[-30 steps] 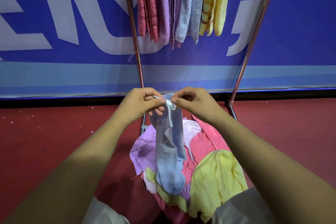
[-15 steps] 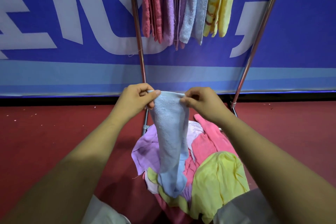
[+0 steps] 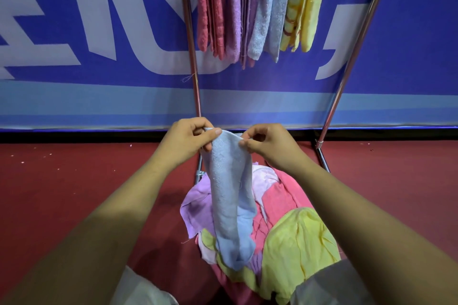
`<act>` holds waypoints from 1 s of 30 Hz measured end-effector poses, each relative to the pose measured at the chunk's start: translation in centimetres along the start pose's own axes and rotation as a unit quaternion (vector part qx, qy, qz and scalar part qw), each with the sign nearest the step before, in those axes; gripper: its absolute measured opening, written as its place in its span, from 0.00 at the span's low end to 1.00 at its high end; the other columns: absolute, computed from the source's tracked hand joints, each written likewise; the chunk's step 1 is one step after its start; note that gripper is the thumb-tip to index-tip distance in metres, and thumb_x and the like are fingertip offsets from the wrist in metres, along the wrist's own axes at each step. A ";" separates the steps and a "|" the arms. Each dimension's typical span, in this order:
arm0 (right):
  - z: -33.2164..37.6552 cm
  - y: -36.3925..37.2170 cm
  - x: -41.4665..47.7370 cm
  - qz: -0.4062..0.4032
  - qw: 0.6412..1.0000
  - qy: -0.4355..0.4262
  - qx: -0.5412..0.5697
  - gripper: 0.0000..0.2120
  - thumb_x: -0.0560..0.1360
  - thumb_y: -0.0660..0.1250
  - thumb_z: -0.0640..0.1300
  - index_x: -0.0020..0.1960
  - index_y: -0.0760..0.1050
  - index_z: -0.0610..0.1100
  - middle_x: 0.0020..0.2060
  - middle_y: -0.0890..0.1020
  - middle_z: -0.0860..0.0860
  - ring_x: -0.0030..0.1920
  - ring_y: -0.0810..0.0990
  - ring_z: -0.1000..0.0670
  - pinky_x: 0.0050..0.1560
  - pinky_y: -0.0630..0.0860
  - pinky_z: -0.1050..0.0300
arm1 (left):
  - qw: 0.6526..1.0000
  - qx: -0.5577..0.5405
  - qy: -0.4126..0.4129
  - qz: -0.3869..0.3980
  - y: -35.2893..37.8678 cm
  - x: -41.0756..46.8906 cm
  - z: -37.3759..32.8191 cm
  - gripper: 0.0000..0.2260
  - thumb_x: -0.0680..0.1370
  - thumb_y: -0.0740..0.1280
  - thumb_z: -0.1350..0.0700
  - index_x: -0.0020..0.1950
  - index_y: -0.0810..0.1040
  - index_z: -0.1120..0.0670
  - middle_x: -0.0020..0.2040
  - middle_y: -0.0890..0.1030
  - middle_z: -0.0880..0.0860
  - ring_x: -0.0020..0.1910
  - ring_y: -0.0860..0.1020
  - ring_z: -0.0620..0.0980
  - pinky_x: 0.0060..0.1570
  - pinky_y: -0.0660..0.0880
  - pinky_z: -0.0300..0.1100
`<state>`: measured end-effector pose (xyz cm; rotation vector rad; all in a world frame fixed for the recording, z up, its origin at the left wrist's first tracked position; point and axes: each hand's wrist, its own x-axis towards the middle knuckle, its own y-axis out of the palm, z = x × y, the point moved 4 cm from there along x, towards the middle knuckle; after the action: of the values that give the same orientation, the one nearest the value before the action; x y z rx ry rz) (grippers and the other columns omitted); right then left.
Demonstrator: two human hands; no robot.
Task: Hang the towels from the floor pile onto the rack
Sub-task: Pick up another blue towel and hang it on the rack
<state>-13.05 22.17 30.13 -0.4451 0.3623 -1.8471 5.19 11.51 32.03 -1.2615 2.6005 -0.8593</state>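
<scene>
Left hand [image 3: 186,143] nearer right hand [image 3: 270,148], towel [image 3: 230,193] (over pile [image 3: 297,238]), rack [image 3: 192,57] behind

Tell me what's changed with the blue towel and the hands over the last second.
The left hand and right hand drew slightly apart, spreading the bunched top edge of the blue towel flatter between them. Nothing was let go: both still pinch it, its lower end still touches the floor pile, and the hung towels on the rack hang as before.
</scene>
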 end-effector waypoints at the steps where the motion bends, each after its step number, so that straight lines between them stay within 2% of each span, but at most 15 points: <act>1: 0.0 -0.1 0.1 0.000 1.000 -0.008 -0.019 0.04 0.75 0.73 0.41 0.41 0.81 0.45 0.31 0.81 0.56 0.32 0.76 0.58 0.38 0.73 0.61 | 1.000 -0.001 0.001 0.002 0.0 0.0 0.0 0.08 0.78 0.71 0.50 0.41 0.81 0.53 0.31 0.82 0.53 0.34 0.79 0.47 0.44 0.77 0.53; 2: 0.0 -0.1 0.1 -0.001 0.999 -0.018 -0.042 0.04 0.75 0.72 0.42 0.42 0.80 0.45 0.32 0.81 0.55 0.33 0.75 0.57 0.39 0.73 0.60 | 1.000 0.001 0.003 0.005 0.0 0.0 0.1 0.09 0.77 0.71 0.50 0.41 0.81 0.53 0.31 0.82 0.53 0.33 0.78 0.46 0.42 0.77 0.49; 4: 0.4 -0.4 0.2 -0.014 0.995 -0.049 -0.085 0.04 0.77 0.69 0.42 0.44 0.77 0.45 0.35 0.80 0.52 0.32 0.73 0.58 0.37 0.70 0.63 | 0.998 0.053 0.016 0.018 -0.2 -0.1 0.2 0.10 0.77 0.71 0.49 0.40 0.80 0.54 0.30 0.81 0.53 0.31 0.76 0.43 0.39 0.73 0.41; 6: 0.7 -1.0 0.3 -0.047 0.990 -0.081 -0.107 0.04 0.79 0.67 0.41 0.45 0.75 0.45 0.36 0.78 0.55 0.34 0.73 0.59 0.37 0.68 0.68 | 0.987 0.153 0.011 0.051 -0.6 0.1 1.0 0.13 0.76 0.72 0.46 0.39 0.79 0.54 0.31 0.79 0.55 0.29 0.72 0.43 0.36 0.69 0.40; 8: 0.8 -1.9 0.4 -0.075 0.989 -0.093 -0.090 0.03 0.80 0.64 0.41 0.47 0.73 0.44 0.37 0.77 0.56 0.35 0.74 0.59 0.38 0.68 0.68 | 0.974 0.203 -0.022 0.097 -1.3 0.2 2.6 0.13 0.75 0.72 0.46 0.37 0.78 0.53 0.31 0.79 0.54 0.28 0.71 0.43 0.35 0.69 0.41; 10: 0.5 -2.4 0.4 -0.076 0.991 -0.090 -0.065 0.03 0.80 0.62 0.39 0.48 0.72 0.43 0.37 0.77 0.56 0.36 0.73 0.59 0.39 0.69 0.64 | 0.975 0.191 -0.041 0.104 -1.9 0.3 3.7 0.13 0.75 0.73 0.47 0.34 0.78 0.50 0.29 0.76 0.49 0.29 0.70 0.42 0.36 0.67 0.42; 12: 0.1 -2.4 0.3 -0.064 0.991 -0.088 -0.079 0.03 0.81 0.60 0.38 0.50 0.72 0.42 0.35 0.74 0.57 0.35 0.72 0.60 0.38 0.67 0.65 | 0.982 0.170 -0.033 0.077 -2.1 0.2 3.7 0.12 0.76 0.73 0.48 0.35 0.78 0.51 0.29 0.74 0.46 0.30 0.68 0.41 0.36 0.66 0.42; 15: -0.5 -2.3 0.2 -0.061 0.992 -0.079 -0.082 0.04 0.82 0.59 0.38 0.49 0.72 0.42 0.35 0.74 0.58 0.33 0.73 0.62 0.37 0.67 0.64 | 0.988 0.152 -0.014 0.024 -2.2 0.1 2.5 0.10 0.76 0.72 0.49 0.38 0.81 0.53 0.33 0.80 0.48 0.32 0.73 0.41 0.39 0.69 0.40; 18: -0.6 -2.9 -0.1 -0.087 0.991 -0.067 -0.082 0.06 0.81 0.61 0.36 0.48 0.75 0.43 0.38 0.79 0.55 0.36 0.75 0.63 0.41 0.69 0.65 | 0.995 0.101 -0.014 0.007 -2.7 -0.2 2.0 0.05 0.75 0.73 0.51 0.41 0.84 0.51 0.36 0.84 0.45 0.35 0.76 0.37 0.42 0.72 0.36; 21: 0.0 -3.5 -0.4 -0.107 0.990 -0.045 -0.082 0.06 0.79 0.63 0.35 0.46 0.76 0.43 0.39 0.82 0.51 0.40 0.78 0.51 0.45 0.76 0.53 | 0.997 0.072 -0.024 -0.003 -3.3 -0.4 1.1 0.03 0.74 0.75 0.54 0.41 0.84 0.47 0.36 0.84 0.41 0.36 0.77 0.35 0.44 0.74 0.34; 23: 1.4 -4.2 -0.3 -0.129 0.988 -0.033 -0.083 0.07 0.79 0.62 0.35 0.45 0.75 0.44 0.36 0.80 0.54 0.38 0.77 0.49 0.43 0.77 0.49 | 0.998 0.063 -0.020 -0.018 -4.0 -0.2 -0.8 0.03 0.75 0.74 0.55 0.42 0.84 0.47 0.37 0.84 0.44 0.37 0.78 0.36 0.43 0.74 0.33; 26: 6.1 -6.8 0.3 -0.181 0.979 -0.054 -0.081 0.07 0.80 0.61 0.35 0.46 0.73 0.44 0.36 0.77 0.57 0.38 0.74 0.54 0.40 0.69 0.56 | 0.998 0.018 0.010 -0.063 -6.1 0.6 -5.7 0.01 0.75 0.74 0.56 0.44 0.84 0.50 0.38 0.84 0.51 0.37 0.77 0.40 0.39 0.73 0.33; 28: 10.3 -8.9 0.7 -0.206 0.974 -0.074 -0.060 0.06 0.80 0.61 0.36 0.47 0.74 0.43 0.37 0.76 0.56 0.38 0.73 0.57 0.38 0.68 0.61 | 0.995 0.011 0.032 -0.097 -8.4 1.3 -9.3 0.00 0.75 0.74 0.55 0.44 0.85 0.50 0.35 0.83 0.50 0.34 0.77 0.41 0.38 0.75 0.34; 30: 15.0 -11.1 1.1 -0.219 0.971 -0.094 -0.031 0.05 0.79 0.62 0.36 0.48 0.74 0.44 0.38 0.76 0.55 0.37 0.74 0.58 0.36 0.68 0.65 | 0.994 0.013 0.049 -0.098 -11.0 2.0 -13.4 0.01 0.74 0.75 0.54 0.44 0.85 0.50 0.33 0.82 0.48 0.35 0.77 0.44 0.39 0.75 0.35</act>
<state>-15.58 24.12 48.55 -0.7884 0.2017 -2.2007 6.79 10.53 49.38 -1.5241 2.5600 -1.0088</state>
